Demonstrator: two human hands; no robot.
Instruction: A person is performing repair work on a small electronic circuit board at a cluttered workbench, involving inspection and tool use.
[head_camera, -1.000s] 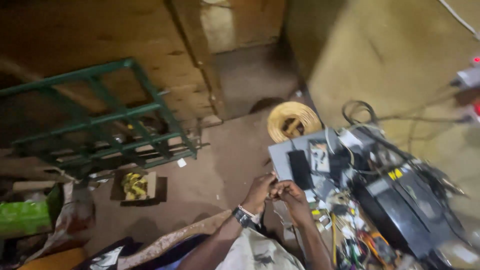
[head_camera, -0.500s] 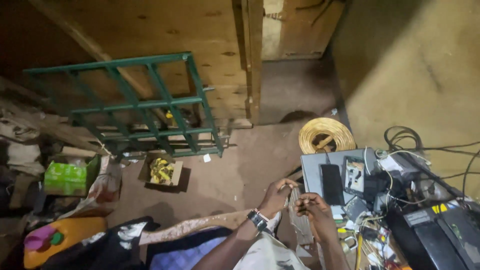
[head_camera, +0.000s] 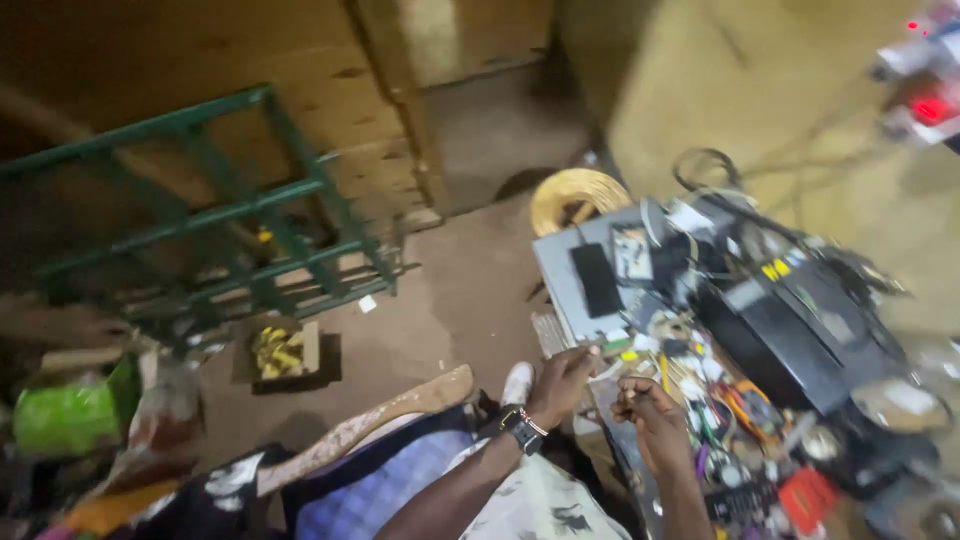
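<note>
We have both hands low at six o'clock over the cluttered workbench (head_camera: 640, 470): our left hand (head_camera: 562, 383), a watch on its wrist, pinches something thin we can't make out, and our right hand (head_camera: 645, 405) is curled in a fist just beside it, the two apart. Nothing looks assembled yet; loose wires (head_camera: 720, 410) lie all around. At nine o'clock sits a green packet (head_camera: 60, 415), nearer us an open cardboard box (head_camera: 280, 350) of yellow bits, and at twelve a yellow wire coil (head_camera: 575, 195).

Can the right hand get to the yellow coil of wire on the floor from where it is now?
Probably not without leaning forward. The right hand sits low among small parts, and the grey box lies between it and the yellow wire coil.
</note>
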